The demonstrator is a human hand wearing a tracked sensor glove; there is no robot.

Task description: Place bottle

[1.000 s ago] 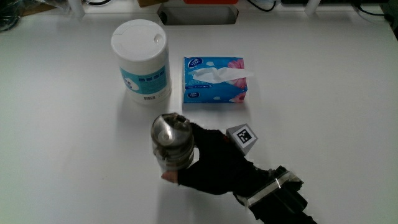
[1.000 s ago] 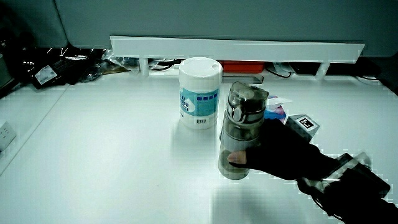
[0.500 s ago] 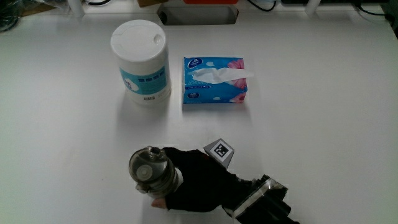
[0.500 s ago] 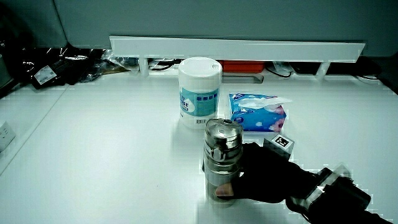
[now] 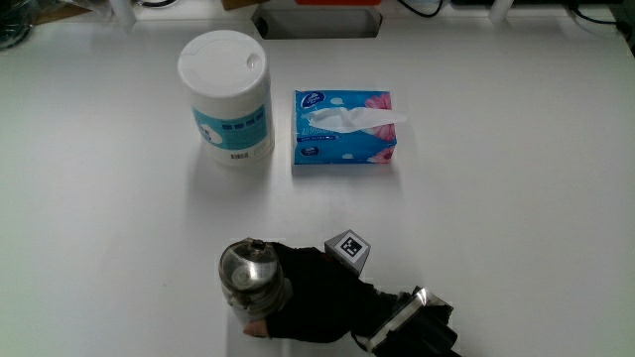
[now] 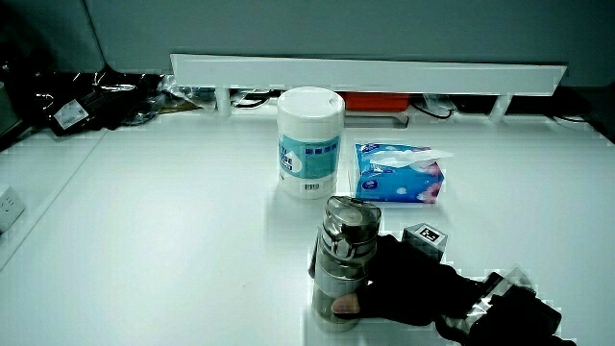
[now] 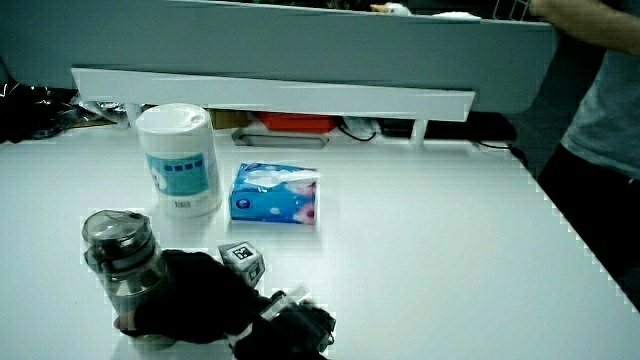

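A clear smoky bottle (image 5: 253,280) with a grey lid stands upright near the table's edge closest to the person, nearer to the person than the wipes canister (image 5: 227,96). The hand (image 5: 317,302) in its black glove is wrapped around the bottle's body, a bare thumb tip showing at the base. In both side views the bottle (image 6: 344,265) (image 7: 125,270) is upright with the hand (image 6: 404,293) (image 7: 195,298) closed on its lower half. Whether its base touches the table I cannot tell.
A white wipes canister (image 6: 308,142) (image 7: 177,158) stands beside a blue tissue box (image 5: 344,129) (image 6: 398,174) (image 7: 275,194), both farther from the person than the bottle. A low white partition (image 6: 365,73) runs along the table, with cables and dark items (image 6: 86,101) near it.
The hand has drawn the bottle toward the person, away from the canister and tissue box, and lower; in the last half second it shifted only slightly.
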